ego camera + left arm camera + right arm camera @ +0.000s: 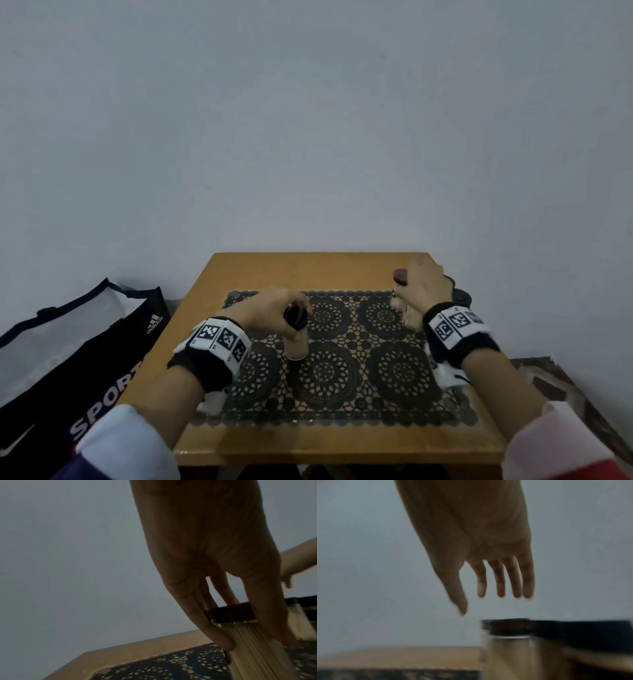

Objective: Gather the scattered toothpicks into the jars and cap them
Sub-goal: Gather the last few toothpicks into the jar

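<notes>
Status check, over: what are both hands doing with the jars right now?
Left hand grips capped jar of toothpicks, fingers around its sides. Right hand open, fingers straight above second capped jar, not holding it. No loose toothpicks seen on the mat.

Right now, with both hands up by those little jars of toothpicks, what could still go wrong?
The left hand grips a tall, narrow capped jar from above; a sideways tug might tip it on the lace mat. The right hand hangs open over the other jar, which stands near the table's far right corner, so a careless brush could knock it off. That view is blurred, so whether its dark cap sits fully on is unclear.
</notes>
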`<action>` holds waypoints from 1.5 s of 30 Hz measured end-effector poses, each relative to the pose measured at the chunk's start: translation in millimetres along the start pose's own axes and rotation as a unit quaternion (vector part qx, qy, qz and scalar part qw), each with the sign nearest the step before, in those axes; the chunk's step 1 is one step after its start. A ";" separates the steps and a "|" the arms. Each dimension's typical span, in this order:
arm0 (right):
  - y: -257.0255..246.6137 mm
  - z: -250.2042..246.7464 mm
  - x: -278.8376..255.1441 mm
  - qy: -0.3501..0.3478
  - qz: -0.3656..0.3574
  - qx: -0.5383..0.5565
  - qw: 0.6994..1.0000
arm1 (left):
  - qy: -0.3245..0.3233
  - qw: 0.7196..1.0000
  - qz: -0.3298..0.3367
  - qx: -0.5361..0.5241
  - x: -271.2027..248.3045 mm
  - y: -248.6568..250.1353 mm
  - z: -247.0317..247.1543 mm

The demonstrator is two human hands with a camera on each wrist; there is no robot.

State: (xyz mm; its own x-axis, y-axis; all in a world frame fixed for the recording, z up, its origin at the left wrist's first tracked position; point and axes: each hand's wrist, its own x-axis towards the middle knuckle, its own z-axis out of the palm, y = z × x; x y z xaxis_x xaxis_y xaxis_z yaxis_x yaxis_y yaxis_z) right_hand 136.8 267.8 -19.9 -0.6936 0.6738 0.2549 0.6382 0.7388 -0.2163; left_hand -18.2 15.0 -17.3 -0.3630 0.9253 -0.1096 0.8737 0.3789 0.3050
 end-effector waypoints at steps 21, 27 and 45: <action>-162.4 70.9 105.7 -0.124 -0.201 0.209 0.949 | 0.157 0.975 -0.160 0.012 84.5 -147.3 -31.8; -182.0 100.1 116.4 -0.139 -0.230 0.193 0.944 | 0.176 0.975 -0.128 -0.036 90.5 -158.5 -26.3; -41.3 14.9 101.3 -0.323 -0.019 -0.160 0.932 | 0.187 0.979 -0.047 0.070 115.8 -89.5 -11.5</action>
State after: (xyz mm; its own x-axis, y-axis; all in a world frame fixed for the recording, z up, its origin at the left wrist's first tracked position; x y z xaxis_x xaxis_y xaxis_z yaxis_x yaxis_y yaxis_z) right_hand 35.2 305.7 0.9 -0.7088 0.5898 -0.3871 0.6036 0.7910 0.1000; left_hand -142.1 88.0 -46.4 -0.5145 0.8255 0.2319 0.8569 0.4851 0.1744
